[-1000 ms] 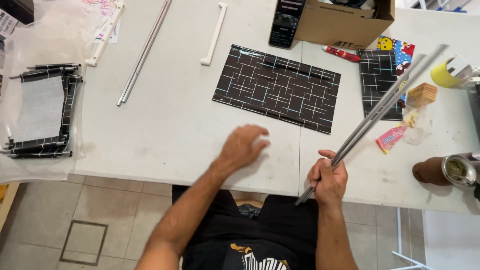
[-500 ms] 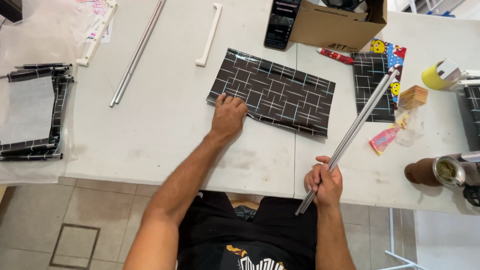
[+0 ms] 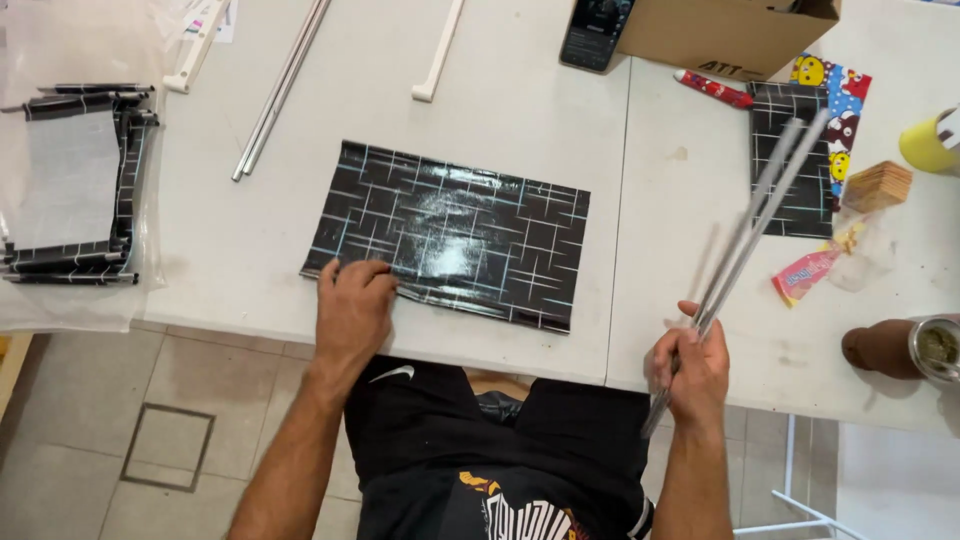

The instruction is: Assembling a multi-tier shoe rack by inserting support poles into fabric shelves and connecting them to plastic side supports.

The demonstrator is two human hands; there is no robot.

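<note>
The right hand (image 3: 690,375) has its grip clamped on thin metal rods (image 3: 750,225), long axis pointing to 1 o'clock over the white tabletop (image 3: 520,110). The left hand (image 3: 352,310) lies flat, fingers together, on the glossy black gridded sheet (image 3: 450,232), whose long axis runs 9 to 3. Tiled floor (image 3: 100,420) lies below.

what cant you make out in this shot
- Metal rods in the right hand, head view: motion blur, so their count is unclear.
- Left hand on the black patterned sheet: its palm hides the sheet's edge beneath.
- Cardboard box: cut off by the top edge, contents unseen.
- Yellow cup and metal cup: cut by the right edge.
</note>
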